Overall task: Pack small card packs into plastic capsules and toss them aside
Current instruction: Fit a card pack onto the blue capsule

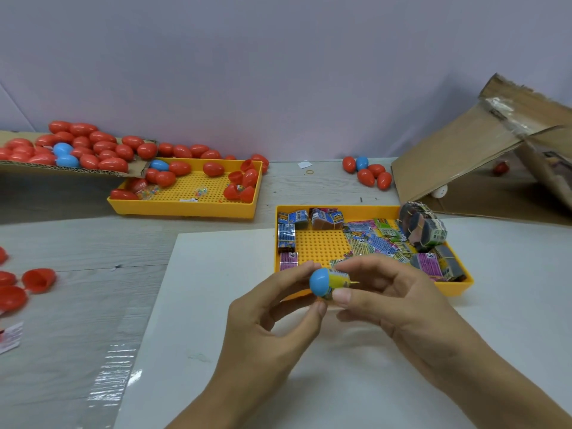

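Holding: we list one blue capsule half [319, 280] with a small card pack [340, 278] pushed into its open side, both raised between our hands over the white board [216, 320].
Left hand [272, 317]: fingers curled, thumb and fingertips pinching the blue capsule half from its rounded end.
Right hand [393, 298]: fingers curled, thumb and forefinger pinching the card pack where it sticks out of the capsule half.
Just beyond the hands: near yellow tray [458, 287], its front edge partly hidden by our fingers; it holds loose card packs [374, 239] and rubber-banded bundles [422, 227] stacked toward the right-hand side.
Far beyond the left hand: second yellow tray [185, 207] with red capsules [165, 178], open red halves [240, 184], one blue capsule [159, 165] and small clear bags of beads [148, 191].
Further left of that tray: flat cardboard sheet [62, 170] heaped with red capsules and two blue ones.
Well left of the left hand: open red halves [38, 278] and red capsules on the grey table [77, 243].
Far beyond the right hand: small cluster of red capsules with one blue [368, 173], beside a tilted cardboard box [464, 162].
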`<state>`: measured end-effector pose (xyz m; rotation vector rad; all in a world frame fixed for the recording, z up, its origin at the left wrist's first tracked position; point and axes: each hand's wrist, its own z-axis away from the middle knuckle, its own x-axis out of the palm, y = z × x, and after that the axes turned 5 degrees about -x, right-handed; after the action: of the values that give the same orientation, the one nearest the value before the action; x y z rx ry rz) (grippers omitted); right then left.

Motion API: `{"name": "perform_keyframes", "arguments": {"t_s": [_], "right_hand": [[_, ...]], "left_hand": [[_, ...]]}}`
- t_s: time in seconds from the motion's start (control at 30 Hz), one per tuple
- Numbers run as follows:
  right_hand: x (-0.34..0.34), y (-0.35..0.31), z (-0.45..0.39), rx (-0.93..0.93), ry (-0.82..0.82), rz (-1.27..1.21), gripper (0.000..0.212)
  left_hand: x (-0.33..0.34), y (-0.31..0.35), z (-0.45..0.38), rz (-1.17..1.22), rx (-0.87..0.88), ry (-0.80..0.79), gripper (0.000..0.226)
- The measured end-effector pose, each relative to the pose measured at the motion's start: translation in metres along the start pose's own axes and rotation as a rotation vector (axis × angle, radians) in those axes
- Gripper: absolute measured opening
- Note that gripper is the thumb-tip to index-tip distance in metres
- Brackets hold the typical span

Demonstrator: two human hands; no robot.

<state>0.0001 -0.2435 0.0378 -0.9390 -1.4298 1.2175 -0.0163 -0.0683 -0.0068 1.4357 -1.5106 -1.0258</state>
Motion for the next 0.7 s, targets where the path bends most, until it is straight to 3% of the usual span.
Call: {"name": "perform_keyframes", "arguments": {"t_s": [0.17, 0.27, 0.47, 0.57, 0.7], "right_hand": [[0.001, 0.000, 0.001, -0.096, 0.010, 0.121, 0.034], [0.003, -0.002, 0.002, -0.069, 0.053, 0.143, 0.029], [0.004, -0.007, 0.005, 0.005, 0.114, 0.165, 0.041], [-0.003, -0.029, 0.005, -0.155, 0.226, 0.305, 0.030], [-0.036, -0.095, -0.007, -0.387, 0.384, 0.581, 0.018]], "left_hand": [[-0.001, 0.003, 0.001, -0.032, 0.021, -0.013, 0.045], [-0.001, 0.005, 0.002, -0.058, 0.005, 0.003, 0.037], [0.001, 0.005, 0.002, -0.068, -0.104, 0.081, 0.022], [0.000, 0.003, 0.000, 0.032, -0.143, 0.176, 0.012], [0.000, -0.006, -0.003, 0.071, -0.185, 0.212, 0.025]]}}
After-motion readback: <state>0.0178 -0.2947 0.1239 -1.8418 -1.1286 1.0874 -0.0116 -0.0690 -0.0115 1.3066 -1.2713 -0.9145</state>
